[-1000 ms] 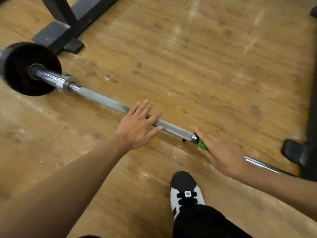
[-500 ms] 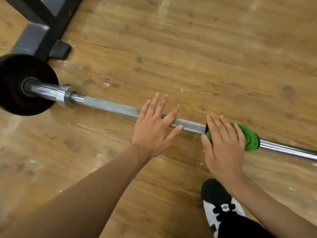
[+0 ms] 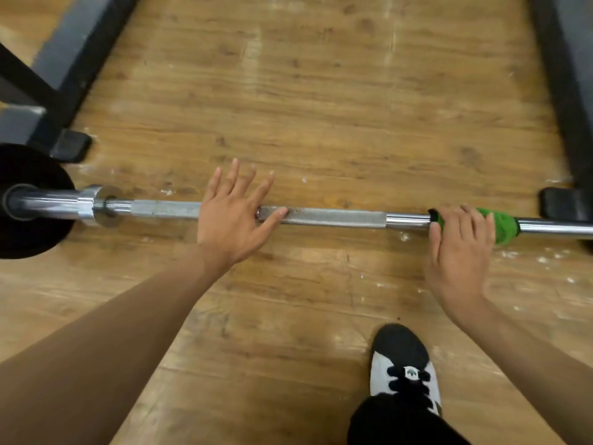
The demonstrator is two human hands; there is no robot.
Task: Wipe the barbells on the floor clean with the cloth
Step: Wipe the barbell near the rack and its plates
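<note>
A steel barbell (image 3: 337,217) lies across the wooden floor, with a black weight plate (image 3: 29,200) on its left end. My left hand (image 3: 232,216) rests flat on the bar's left half, fingers spread, holding nothing. A green cloth (image 3: 502,224) is wrapped over the bar further right. My right hand (image 3: 459,248) presses on the cloth, fingers over it and the bar. Part of the cloth is hidden under that hand.
A black and grey rack foot (image 3: 67,91) runs along the upper left, close to the plate. Another dark rack base (image 3: 568,123) stands at the right, its foot pad just behind the bar. My shoe (image 3: 404,364) is on the floor at the bottom right.
My right hand has slid the green cloth to the right along the bar, away from my left hand. The view has shifted right, and the bar now looks level.
</note>
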